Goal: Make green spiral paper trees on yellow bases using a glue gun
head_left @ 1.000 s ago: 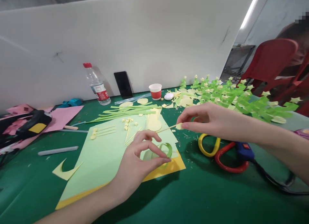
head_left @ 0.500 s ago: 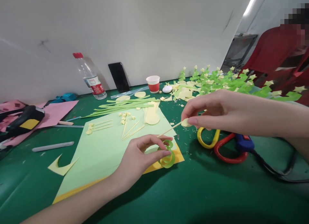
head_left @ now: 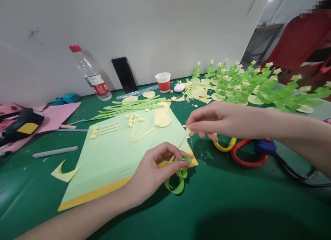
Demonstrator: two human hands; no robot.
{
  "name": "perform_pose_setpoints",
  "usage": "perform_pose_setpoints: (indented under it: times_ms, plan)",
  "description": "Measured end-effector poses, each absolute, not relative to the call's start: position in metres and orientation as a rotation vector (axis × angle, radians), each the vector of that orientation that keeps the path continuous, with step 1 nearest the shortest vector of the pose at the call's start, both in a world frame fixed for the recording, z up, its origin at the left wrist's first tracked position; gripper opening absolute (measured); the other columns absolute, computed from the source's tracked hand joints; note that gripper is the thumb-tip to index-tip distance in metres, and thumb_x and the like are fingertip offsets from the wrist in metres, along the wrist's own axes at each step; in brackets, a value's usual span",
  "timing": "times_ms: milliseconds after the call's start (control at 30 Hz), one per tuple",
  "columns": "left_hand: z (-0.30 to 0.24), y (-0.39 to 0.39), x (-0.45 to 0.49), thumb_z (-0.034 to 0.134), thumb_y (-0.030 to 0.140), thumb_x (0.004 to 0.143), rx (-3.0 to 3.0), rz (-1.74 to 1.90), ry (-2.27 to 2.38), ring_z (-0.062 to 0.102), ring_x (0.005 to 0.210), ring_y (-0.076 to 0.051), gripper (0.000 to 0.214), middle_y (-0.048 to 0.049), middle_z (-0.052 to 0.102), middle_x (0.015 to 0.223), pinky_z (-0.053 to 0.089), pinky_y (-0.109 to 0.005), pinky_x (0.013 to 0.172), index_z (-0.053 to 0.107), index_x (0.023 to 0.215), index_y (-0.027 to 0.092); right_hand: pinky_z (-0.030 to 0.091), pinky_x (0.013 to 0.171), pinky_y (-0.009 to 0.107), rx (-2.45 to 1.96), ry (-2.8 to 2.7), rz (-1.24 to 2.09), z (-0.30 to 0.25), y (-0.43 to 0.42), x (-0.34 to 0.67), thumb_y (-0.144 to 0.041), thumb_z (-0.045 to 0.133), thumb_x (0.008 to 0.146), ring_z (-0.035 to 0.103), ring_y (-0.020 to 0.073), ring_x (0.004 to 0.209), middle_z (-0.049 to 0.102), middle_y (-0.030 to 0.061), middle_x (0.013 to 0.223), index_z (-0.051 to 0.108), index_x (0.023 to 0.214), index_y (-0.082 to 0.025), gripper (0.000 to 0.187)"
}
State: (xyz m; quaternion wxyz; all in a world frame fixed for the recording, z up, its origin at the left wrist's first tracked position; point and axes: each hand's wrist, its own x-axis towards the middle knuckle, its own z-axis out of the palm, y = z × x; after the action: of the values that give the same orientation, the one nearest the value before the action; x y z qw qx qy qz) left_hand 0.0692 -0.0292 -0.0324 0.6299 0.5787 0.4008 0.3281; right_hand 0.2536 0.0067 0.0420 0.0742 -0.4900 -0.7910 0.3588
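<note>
My left hand (head_left: 157, 169), at the lower middle, pinches a curled green paper strip (head_left: 178, 190) against a thin pale stick (head_left: 182, 140). Loops of the strip hang below the fingers. At the stick's upper end, my right hand (head_left: 214, 121) pinches a small pale yellow paper star (head_left: 190, 131), partly hidden by its fingertips. Under the left hand lies a light green paper sheet (head_left: 111, 167) over yellow paper. On the sheet are sticks tipped with small stars (head_left: 95, 131), loose stars (head_left: 132, 118) and bare sticks (head_left: 142, 135).
Green paper strips (head_left: 126, 109) lie behind the sheet. Yellow and red loop handles (head_left: 249, 160) are beside my right hand, near a black cable. Finished star-topped green stems (head_left: 240, 80) stand at back right. A bottle (head_left: 97, 83), phone (head_left: 124, 74) and paper cup (head_left: 163, 82) line the wall.
My right hand has moved left and slightly down with the star end of the stick. The green strip now hangs lower beneath my left fingers. The view has shifted slightly.
</note>
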Motion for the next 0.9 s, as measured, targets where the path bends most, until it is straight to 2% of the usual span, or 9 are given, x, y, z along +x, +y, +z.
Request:
perform_pose_setpoints:
  times_ms: [167, 333, 567, 900]
  plan:
    - [-0.034, -0.031, 0.07, 0.057, 0.021, 0.078, 1.277, 0.797, 0.911, 0.066, 0.075, -0.012, 0.014, 0.0013, 0.071, 0.082, 0.048, -0.021, 0.065, 0.046, 0.07, 0.018, 0.041, 0.05, 0.022, -1.407, -2.336, 1.142, 0.034, 0.012, 0.252, -0.044, 0.046, 0.077, 0.049, 0.0078, 0.052, 0.055, -0.0013, 0.069, 0.06, 0.075, -0.02, 0.027]
    - [-0.033, -0.029, 0.069, 0.06, 0.019, 0.076, 1.238, 0.836, 0.896, 0.064, 0.086, -0.012, 0.015, 0.0013, 0.07, 0.088, 0.048, -0.019, 0.069, 0.047, 0.068, 0.017, 0.037, 0.046, 0.021, -1.414, -2.253, 0.964, 0.037, 0.009, 0.25, -0.039, 0.051, 0.075, 0.046, 0.006, 0.047, 0.055, -0.0028, 0.063, 0.062, 0.074, -0.02, 0.022]
    - [-0.033, -0.029, 0.07, 0.057, 0.014, 0.078, 1.147, 0.855, 0.764, 0.065, 0.084, -0.01, 0.013, 0.0015, 0.071, 0.088, 0.048, -0.019, 0.073, 0.047, 0.069, 0.017, 0.033, 0.045, 0.023, -1.394, -2.195, 0.678, 0.049, 0.011, 0.264, -0.037, 0.05, 0.076, 0.044, 0.0059, 0.043, 0.052, -0.0025, 0.055, 0.061, 0.068, -0.019, 0.022]
    - [-0.034, -0.028, 0.069, 0.052, 0.017, 0.082, 1.177, 0.883, 0.744, 0.064, 0.086, -0.011, 0.013, 0.0019, 0.071, 0.088, 0.046, -0.023, 0.078, 0.045, 0.072, 0.018, 0.031, 0.041, 0.02, -1.277, -2.369, 0.875, 0.037, 0.009, 0.254, -0.037, 0.05, 0.076, 0.042, 0.0051, 0.045, 0.052, -0.0036, 0.057, 0.061, 0.07, -0.021, 0.02]
